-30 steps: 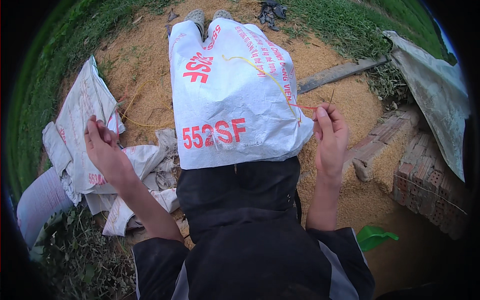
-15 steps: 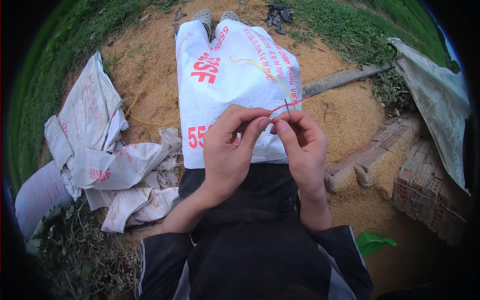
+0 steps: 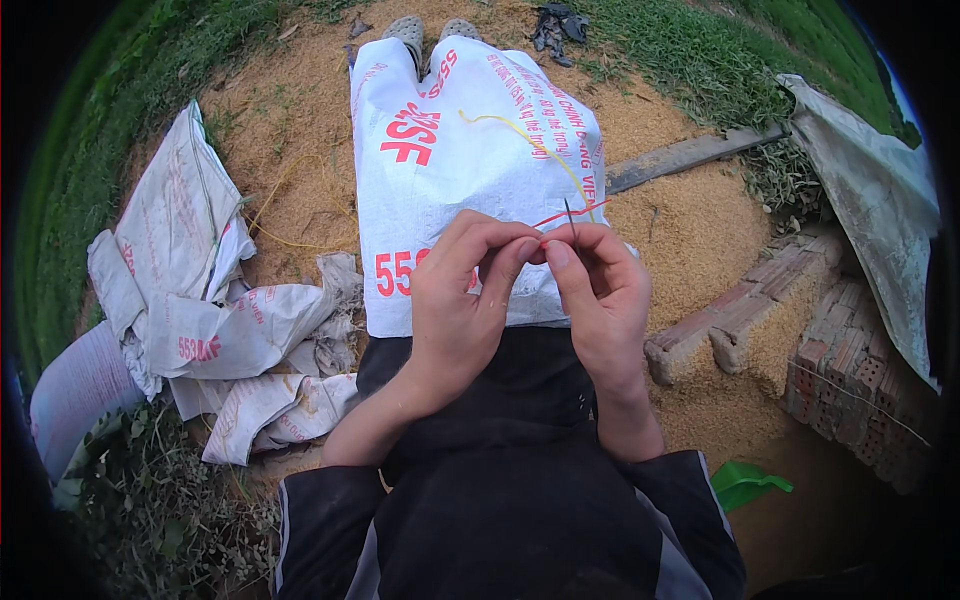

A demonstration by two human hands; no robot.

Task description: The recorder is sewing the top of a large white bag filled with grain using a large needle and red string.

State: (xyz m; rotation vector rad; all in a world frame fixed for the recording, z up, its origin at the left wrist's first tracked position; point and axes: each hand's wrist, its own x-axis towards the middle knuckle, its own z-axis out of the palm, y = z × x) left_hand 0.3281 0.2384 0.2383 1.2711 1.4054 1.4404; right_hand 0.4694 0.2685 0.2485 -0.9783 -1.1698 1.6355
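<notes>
Over my lap lies a white woven sack point(image 3: 470, 170) with red printing, a loose yellow string point(image 3: 520, 128) across it. My left hand point(image 3: 465, 300) and my right hand point(image 3: 595, 295) meet fingertip to fingertip above its near part, both closed in pinches on a thin red string point(image 3: 580, 206). A thin dark needle point(image 3: 568, 214) sticks up from the pinched fingers of my right hand. The exact point where string and needle meet is too small to make out.
Crumpled white sacks point(image 3: 170, 250) lie at my left on scattered grain husks point(image 3: 680, 190). At my right are a grey plank point(image 3: 690, 155), stacked bricks point(image 3: 835, 370), a pale sheet point(image 3: 850, 200) and a green plastic piece point(image 3: 745, 480). Grass point(image 3: 640, 30) borders the ground.
My left hand has swung right and my right hand left, so they now meet at the string. My left fingers have closed on it. Little differs from half a second ago.
</notes>
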